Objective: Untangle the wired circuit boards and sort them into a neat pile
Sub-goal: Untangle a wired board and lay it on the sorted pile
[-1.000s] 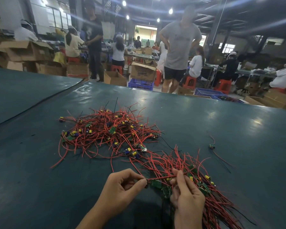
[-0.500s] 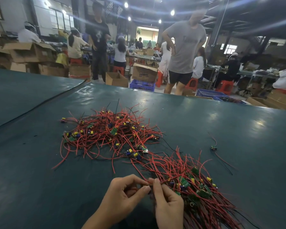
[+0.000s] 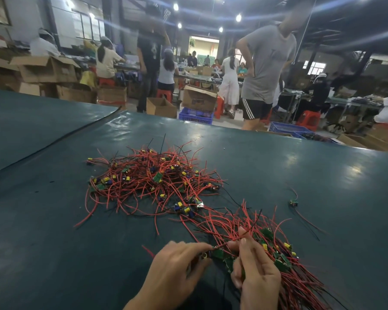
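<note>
A tangled heap of small green circuit boards with red and black wires (image 3: 152, 182) lies mid-table. A more aligned bundle of wired boards (image 3: 278, 265) lies nearer, at the lower right. My left hand (image 3: 177, 271) pinches a small green board (image 3: 217, 253) by its end near the table's front edge. My right hand (image 3: 258, 276) pinches the red wire leading from that board and also grips the near end of the bundle. The wire runs taut between the two hands.
One single wired board (image 3: 293, 202) lies alone on the dark green table (image 3: 54, 242) to the right. Beyond the far edge stand people, cardboard boxes (image 3: 198, 98) and blue crates (image 3: 196, 116).
My hands, close together half a second ago, have drawn apart, with a board and its red wire now stretched between them. The camera has tilted slightly.
</note>
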The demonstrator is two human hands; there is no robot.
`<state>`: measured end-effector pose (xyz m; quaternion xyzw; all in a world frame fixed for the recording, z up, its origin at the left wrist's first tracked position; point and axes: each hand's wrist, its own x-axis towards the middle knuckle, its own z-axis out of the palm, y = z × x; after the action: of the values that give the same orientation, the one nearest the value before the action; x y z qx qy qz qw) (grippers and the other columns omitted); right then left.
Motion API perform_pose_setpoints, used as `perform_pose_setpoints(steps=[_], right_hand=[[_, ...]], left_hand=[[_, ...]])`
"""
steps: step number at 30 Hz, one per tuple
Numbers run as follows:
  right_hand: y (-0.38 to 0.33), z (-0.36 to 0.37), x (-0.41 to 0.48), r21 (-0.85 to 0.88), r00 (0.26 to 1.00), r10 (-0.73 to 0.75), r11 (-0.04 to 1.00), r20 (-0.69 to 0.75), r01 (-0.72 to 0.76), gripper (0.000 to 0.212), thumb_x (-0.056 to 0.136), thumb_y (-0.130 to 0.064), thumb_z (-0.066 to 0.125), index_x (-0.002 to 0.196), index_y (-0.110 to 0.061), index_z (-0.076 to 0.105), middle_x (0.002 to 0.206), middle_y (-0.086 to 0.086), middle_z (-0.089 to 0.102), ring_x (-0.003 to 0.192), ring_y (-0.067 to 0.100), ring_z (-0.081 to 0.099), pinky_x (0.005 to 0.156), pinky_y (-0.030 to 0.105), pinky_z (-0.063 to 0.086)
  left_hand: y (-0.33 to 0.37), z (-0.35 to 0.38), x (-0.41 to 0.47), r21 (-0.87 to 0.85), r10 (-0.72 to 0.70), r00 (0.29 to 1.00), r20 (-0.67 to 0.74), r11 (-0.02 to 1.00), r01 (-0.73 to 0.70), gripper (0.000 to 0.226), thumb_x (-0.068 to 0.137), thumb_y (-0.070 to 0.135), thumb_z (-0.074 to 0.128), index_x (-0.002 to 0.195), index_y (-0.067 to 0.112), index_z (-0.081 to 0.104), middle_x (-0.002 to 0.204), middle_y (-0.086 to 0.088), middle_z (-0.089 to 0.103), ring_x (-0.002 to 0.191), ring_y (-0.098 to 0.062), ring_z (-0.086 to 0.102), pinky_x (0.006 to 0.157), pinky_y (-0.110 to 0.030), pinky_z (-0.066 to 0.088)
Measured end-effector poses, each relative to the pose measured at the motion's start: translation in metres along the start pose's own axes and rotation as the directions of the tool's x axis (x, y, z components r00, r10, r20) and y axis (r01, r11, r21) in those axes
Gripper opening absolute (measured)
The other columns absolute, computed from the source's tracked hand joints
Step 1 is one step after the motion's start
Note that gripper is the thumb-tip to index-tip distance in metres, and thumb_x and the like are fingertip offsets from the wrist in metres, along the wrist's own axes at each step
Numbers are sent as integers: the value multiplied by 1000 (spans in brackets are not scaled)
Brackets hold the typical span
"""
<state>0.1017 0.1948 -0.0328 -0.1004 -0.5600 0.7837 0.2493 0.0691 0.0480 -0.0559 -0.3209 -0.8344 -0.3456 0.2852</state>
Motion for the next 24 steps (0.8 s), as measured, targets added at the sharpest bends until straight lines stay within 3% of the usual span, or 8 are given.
perform_pose_setpoints(steps=[4,6,8,12,15,19,24], right_hand=[[2,2,-5,-60,992,81,995,93,-75,25,87,-7,57,90,-19,78,70,12,70,35,10,36,32,17,30],[4,4,-8,-138,978,129,985,163,-107,26,90,-6,56,81,-14,79,63,12,67,36,11,40,34,18,33],[8,6,-12,-225,959,172,967,227,-120,29,91,-10,58,71,-13,79,55,10,63,39,12,44,39,18,36],[8,19,-25,-264,909,258,949,328,-174,22,87,-24,61,75,-20,80,50,5,58,39,8,44,42,16,33],[9,25,-29,-181,919,244,964,308,-196,25,79,-32,59,90,-24,80,50,4,54,37,7,41,40,17,31],[10,23,-26,-121,984,92,990,154,-73,25,74,-31,60,90,-33,79,50,1,53,40,6,40,41,15,33],[8,19,-21,-97,999,11,995,36,-7,19,72,-29,63,81,-31,80,47,4,52,35,8,38,37,17,32]], left_hand=[[-2,4,-2,-71,-122,966,-227,992,108,19,94,37,48,113,35,49,97,23,63,94,9,51,75,-29,50],[0,1,0,-300,-165,929,-331,952,62,18,99,33,44,117,35,43,111,9,68,105,-8,63,82,-38,53],[2,-1,2,-452,-171,911,-376,892,-20,16,101,27,41,116,29,38,118,-4,68,108,-22,66,88,-38,52],[8,-1,1,-523,-163,927,-337,851,-40,12,102,29,37,111,22,36,127,-1,63,110,-22,65,90,-31,50],[11,2,-1,-556,-184,952,-245,831,18,11,101,33,37,111,28,39,131,2,61,106,-18,66,85,-29,52],[12,6,-4,-512,-228,951,-209,854,92,17,93,24,45,106,34,45,123,8,62,108,-14,63,86,-28,48],[7,4,-2,-563,-318,943,-104,800,208,6,83,31,59,88,27,60,83,5,64,75,-12,60,68,-30,48]])
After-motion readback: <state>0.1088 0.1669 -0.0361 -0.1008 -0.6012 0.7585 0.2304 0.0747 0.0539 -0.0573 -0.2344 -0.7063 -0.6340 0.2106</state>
